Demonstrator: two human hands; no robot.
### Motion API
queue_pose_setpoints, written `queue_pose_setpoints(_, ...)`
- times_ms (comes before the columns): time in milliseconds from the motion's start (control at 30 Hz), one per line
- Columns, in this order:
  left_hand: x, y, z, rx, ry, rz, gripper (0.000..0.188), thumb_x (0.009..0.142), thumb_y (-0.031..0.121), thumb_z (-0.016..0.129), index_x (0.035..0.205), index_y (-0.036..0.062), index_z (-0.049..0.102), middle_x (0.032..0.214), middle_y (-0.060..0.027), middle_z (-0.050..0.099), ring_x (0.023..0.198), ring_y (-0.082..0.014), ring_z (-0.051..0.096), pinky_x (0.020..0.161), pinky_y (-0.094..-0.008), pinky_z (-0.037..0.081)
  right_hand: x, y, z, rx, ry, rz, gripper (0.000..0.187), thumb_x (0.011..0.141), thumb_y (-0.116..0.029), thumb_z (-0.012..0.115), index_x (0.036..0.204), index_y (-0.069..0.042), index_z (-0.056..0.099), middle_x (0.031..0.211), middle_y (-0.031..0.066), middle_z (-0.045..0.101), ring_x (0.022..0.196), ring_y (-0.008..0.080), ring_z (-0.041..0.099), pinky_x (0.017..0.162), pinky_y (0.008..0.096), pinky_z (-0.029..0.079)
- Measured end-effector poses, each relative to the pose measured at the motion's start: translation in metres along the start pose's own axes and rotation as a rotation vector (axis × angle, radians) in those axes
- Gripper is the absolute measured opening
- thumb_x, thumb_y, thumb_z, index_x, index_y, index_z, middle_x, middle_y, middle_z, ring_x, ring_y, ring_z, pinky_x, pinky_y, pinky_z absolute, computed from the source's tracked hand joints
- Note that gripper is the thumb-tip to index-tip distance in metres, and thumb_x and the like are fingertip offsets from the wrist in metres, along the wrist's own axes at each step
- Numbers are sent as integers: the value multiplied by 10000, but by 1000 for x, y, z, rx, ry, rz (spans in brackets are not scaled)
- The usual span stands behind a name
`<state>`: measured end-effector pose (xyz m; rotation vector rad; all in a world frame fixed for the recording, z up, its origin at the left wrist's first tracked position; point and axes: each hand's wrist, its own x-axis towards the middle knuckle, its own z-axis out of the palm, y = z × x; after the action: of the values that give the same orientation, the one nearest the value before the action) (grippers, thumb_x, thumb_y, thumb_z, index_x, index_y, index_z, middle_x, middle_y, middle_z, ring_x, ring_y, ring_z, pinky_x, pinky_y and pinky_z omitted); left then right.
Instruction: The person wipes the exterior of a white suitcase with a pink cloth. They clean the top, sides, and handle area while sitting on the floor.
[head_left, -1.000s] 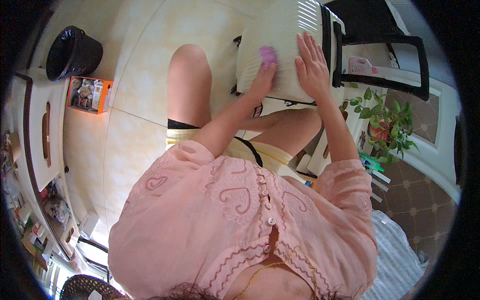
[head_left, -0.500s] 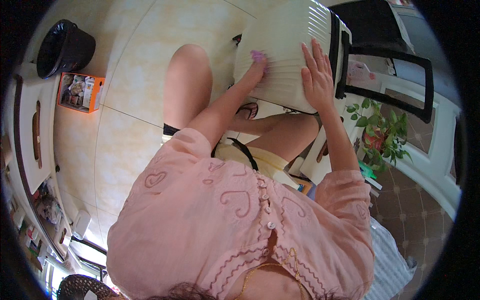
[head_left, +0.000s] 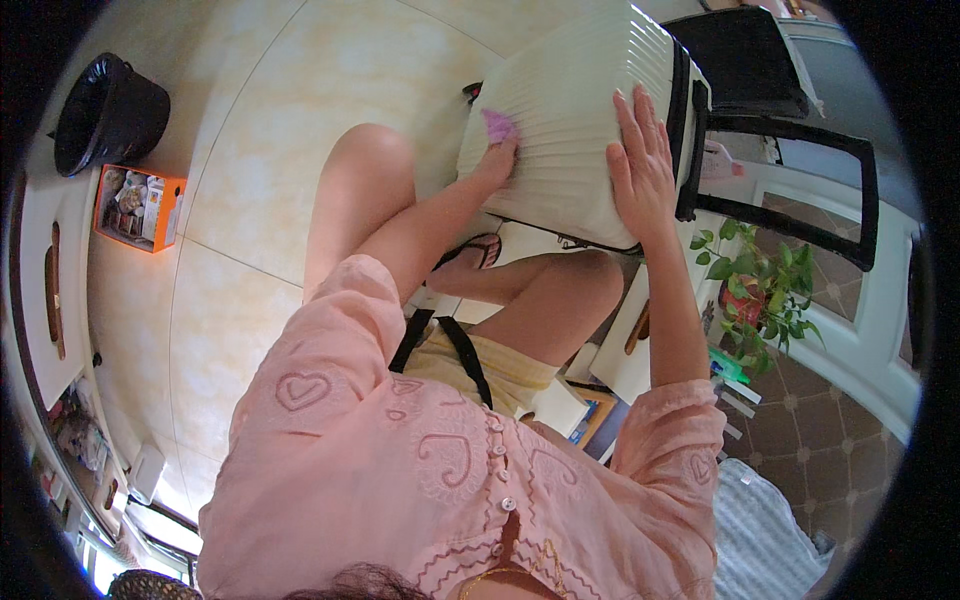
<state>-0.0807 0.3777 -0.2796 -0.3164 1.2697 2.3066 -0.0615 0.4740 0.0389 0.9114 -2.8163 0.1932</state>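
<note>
A cream-white ribbed suitcase (head_left: 570, 110) stands in front of me, its black telescopic handle (head_left: 868, 195) extended to the right. My left hand (head_left: 499, 158) holds a small purple cloth (head_left: 497, 124) bunched against the suitcase's ribbed face, near its left side. Most of those fingers are hidden by the hand and the cloth. Farther right, my right hand (head_left: 642, 170) lies flat on the shell with its fingers stretched out, close to the black edge strip. No object is in the right hand.
A black bin (head_left: 112, 118) and an orange box of small goods (head_left: 140, 208) stand on the tiled floor at left. White drawers (head_left: 60, 300) line the left side. A potted plant (head_left: 765, 280) is right of my forearm, below the handle. A dark chair (head_left: 740, 60) is behind the suitcase.
My left hand and the purple cloth have moved left across the suitcase face. The right hand stays flat on the shell. The whole view has shifted slightly.
</note>
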Motion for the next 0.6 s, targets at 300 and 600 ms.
queue_pose_setpoints(300,-117,102,69,359,-7,334,613,989,470,281,1284,-40,450,1371,-270,398,1288,-397,351,1092,-400,247,0,9,-1,-26,-2,-36,521,979,-388,371,1450,-168,353,1523,129,274,1398,304,272,1137,444,198)
queue_pose_setpoints(600,42,-74,-24,620,317,399,397,976,293,301,1076,-13,533,1169,-307,540,1092,-460,477,932,-486,386,2,-8,-1,0,4,-73,529,977,-431,381,1446,-186,362,1522,121,278,1401,290,269,1138,444,197)
